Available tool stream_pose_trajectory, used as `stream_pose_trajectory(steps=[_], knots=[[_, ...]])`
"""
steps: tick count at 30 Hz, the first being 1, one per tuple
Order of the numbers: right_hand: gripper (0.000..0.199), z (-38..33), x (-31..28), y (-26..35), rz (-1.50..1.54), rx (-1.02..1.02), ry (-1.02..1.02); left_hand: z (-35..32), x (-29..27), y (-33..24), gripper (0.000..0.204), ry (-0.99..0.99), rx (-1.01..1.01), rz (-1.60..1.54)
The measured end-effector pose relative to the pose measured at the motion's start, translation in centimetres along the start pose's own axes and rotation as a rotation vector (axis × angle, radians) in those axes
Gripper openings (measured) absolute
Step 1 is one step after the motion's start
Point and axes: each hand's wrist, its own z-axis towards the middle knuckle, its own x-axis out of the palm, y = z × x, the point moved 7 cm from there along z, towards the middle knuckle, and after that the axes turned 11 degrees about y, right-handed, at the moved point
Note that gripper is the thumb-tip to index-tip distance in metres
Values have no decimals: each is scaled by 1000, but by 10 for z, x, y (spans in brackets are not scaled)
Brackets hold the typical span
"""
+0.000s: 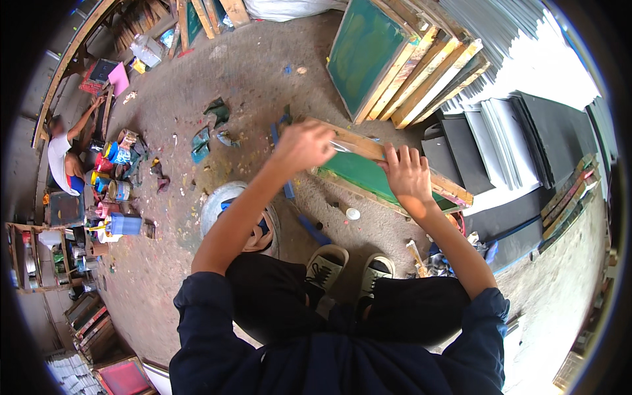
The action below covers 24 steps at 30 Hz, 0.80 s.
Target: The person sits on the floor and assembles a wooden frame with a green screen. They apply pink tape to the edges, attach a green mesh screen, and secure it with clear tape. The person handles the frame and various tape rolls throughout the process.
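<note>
Above the dusty floor, both hands' grip clamps the wooden screen frame [368,172]: left hand [304,146], right hand [408,176].

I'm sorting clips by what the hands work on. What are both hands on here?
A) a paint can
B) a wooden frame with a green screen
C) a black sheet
B: the left hand and right hand both rest on the wooden frame with a green screen.

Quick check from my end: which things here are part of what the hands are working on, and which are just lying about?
In hand:
left hand
right hand
green-meshed wooden frame
thin strip

Lying about:
stacked frames
paint cans
small white cap
black sheets
</note>
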Motion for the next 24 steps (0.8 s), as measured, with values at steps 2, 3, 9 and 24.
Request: stream_pose_trajectory(steps=[2, 3, 9, 24], knots=[[41, 3, 1, -5, 8, 1, -6, -25, -17, 37, 10, -165, -55, 47], [41, 4, 0, -4, -8, -7, -27, -39, -19, 58, 12, -125, -142, 47], [43, 2, -1, -5, -30, 15, 4, -89, -33, 128, 16, -85, -529, 48], [35, 10, 4, -20, 4, 87, 12, -85, -52, 117, 15, -360, -541, -390]])
